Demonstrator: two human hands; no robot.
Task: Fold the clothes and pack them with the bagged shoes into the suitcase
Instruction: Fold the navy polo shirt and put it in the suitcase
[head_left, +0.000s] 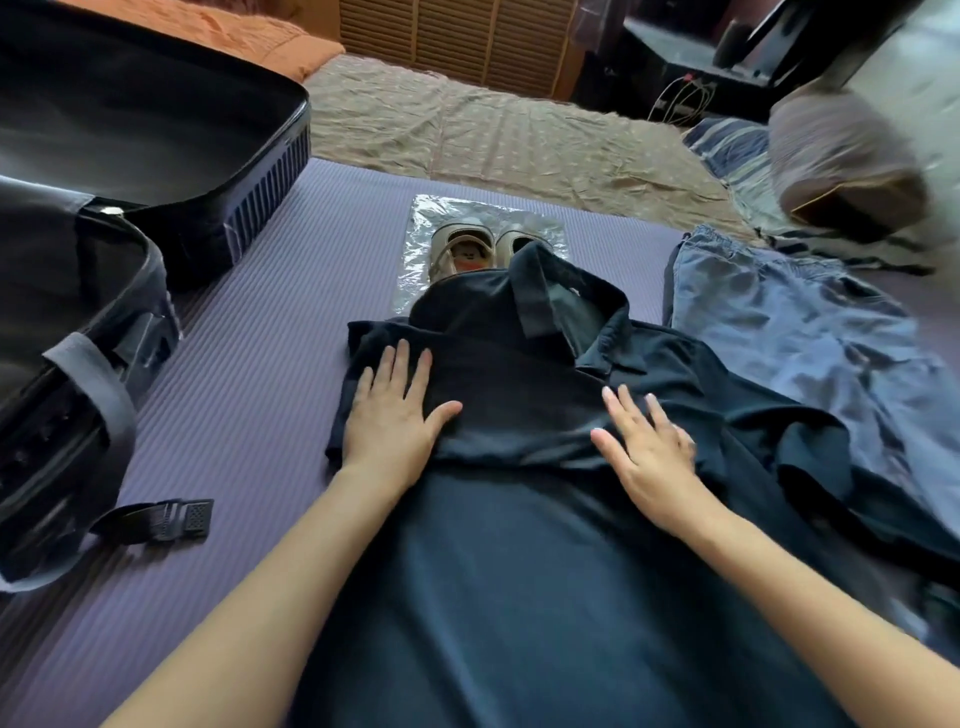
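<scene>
Left hand (389, 410): lying flat on the shirt's folded-in side at about 10 o'clock, fingers straight and spread, pressing down and gripping nothing.
Right hand (649, 447): resting palm-down on the shirt's chest at about 2 o'clock, fingers straight, holding nothing; it is looking slightly blurred.
Shirt (519, 571): lying spread out in the middle of the mat (249, 395), collar (566, 306) pointing to 12 o'clock, one sleeve trailing toward 3 o'clock.
Shoes (467, 252): sitting in a clear bag (421, 244) at 12 o'clock, the collar overlapping them.
Suitcase (156, 135): lying open from 9 to 11 o'clock, its strap buckle (182, 519) resting on the mat at 8 o'clock.
Denim garment (805, 332): lying at 2 o'clock, just beside the shirt.
</scene>
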